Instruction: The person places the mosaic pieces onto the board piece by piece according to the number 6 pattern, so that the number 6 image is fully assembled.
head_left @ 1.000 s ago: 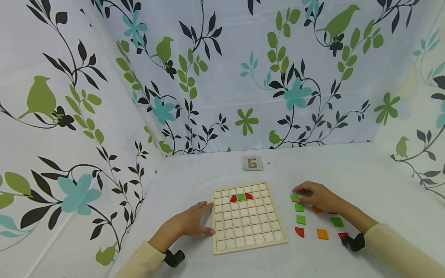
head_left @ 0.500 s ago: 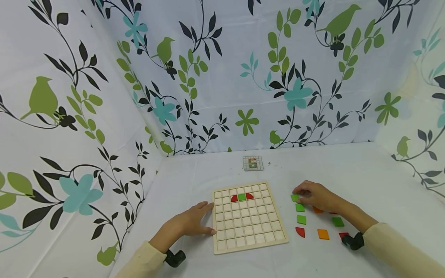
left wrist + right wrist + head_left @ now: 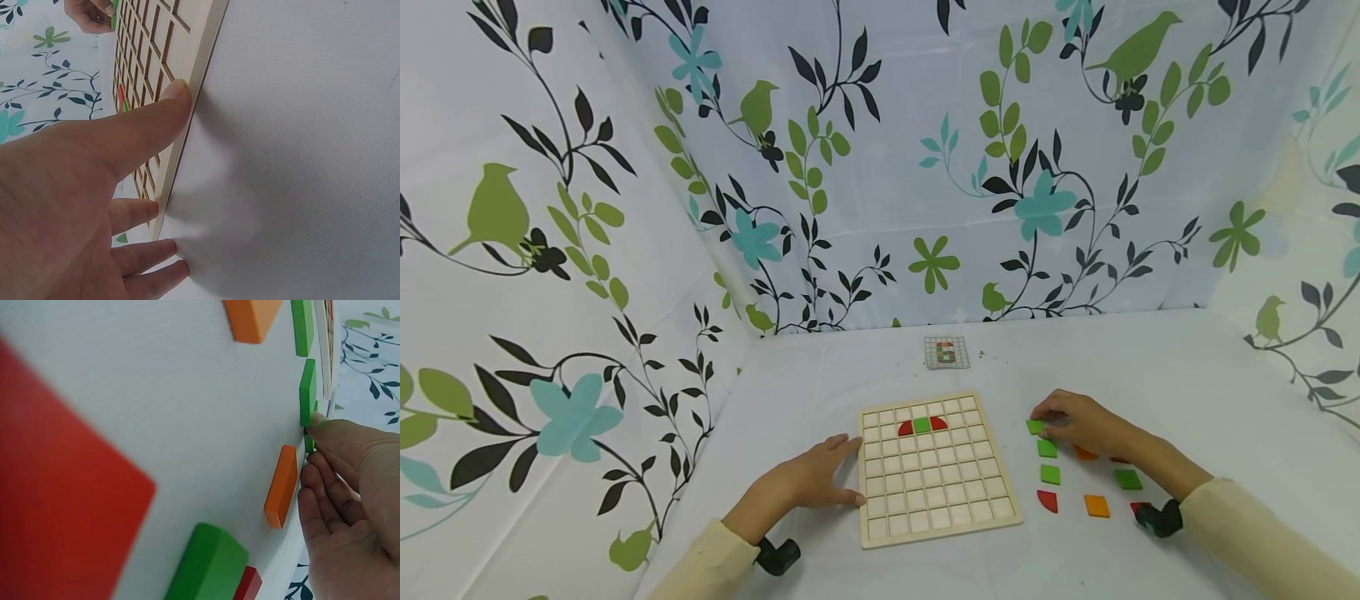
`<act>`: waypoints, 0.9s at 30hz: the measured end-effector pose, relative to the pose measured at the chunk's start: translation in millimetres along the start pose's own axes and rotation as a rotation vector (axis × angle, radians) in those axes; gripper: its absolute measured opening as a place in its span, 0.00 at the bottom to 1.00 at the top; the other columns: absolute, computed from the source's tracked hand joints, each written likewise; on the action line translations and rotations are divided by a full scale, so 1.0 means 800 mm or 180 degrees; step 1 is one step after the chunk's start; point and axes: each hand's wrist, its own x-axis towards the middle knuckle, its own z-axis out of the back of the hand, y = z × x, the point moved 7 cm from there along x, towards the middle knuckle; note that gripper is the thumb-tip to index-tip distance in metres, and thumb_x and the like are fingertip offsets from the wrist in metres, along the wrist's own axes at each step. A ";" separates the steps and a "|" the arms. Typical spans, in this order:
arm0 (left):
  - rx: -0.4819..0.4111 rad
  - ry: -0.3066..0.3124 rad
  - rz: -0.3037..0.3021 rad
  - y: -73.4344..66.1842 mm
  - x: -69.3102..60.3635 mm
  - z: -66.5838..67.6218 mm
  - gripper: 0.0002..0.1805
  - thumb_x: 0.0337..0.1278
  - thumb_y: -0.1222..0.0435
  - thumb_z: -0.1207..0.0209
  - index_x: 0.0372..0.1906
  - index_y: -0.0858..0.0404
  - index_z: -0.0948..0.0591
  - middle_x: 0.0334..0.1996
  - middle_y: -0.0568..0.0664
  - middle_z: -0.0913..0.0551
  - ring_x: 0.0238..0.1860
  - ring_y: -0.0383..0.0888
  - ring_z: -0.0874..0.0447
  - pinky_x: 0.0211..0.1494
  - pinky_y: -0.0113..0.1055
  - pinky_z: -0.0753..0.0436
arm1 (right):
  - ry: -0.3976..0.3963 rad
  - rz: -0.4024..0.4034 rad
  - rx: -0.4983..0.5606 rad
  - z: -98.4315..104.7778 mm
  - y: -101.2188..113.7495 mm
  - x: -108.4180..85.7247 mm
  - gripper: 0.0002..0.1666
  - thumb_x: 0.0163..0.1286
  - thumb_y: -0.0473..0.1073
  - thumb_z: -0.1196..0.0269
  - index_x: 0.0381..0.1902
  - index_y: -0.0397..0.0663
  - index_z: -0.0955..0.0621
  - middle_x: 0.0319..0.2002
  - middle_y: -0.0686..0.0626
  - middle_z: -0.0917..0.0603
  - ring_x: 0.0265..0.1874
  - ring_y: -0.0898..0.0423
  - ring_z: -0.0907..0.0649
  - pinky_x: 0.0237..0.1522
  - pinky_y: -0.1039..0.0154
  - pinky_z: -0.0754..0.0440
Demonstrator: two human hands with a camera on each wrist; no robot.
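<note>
A: Where is the green tile (image 3: 1035, 427)?

B: On the worktop (image 3: 797, 383), off the board's (image 3: 933, 477) right side, at the far end of a column of pieces. The right hand's grip (image 3: 1079, 422) appears to pinch it between thumb and fingers; how firmly, the views do not show.

A: How should it handle?

B: Probably light, stiff and hard to damage. It is thin and its smooth face may slip, so opposite edges offer a better hold than the flat top.

A: Anything crowding it?

B: The next green tile (image 3: 1047, 448) lies near; in the right wrist view the thumb looks close enough that a careless lift might nudge it.

A: And the other side?

B: The left hand's grip (image 3: 820, 479) is spread, thumb on the rim, which should steady that stiff, wooden-looking board.
</note>
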 end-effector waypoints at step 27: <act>0.0011 0.0058 -0.0048 -0.002 -0.003 0.003 0.54 0.57 0.43 0.26 0.83 0.55 0.38 0.83 0.60 0.41 0.81 0.63 0.41 0.79 0.62 0.33 | -0.0045 0.0235 0.0135 -0.014 0.065 0.045 0.15 0.70 0.40 0.27 0.53 0.45 0.13 0.47 0.52 0.15 0.48 0.54 0.17 0.56 0.52 0.14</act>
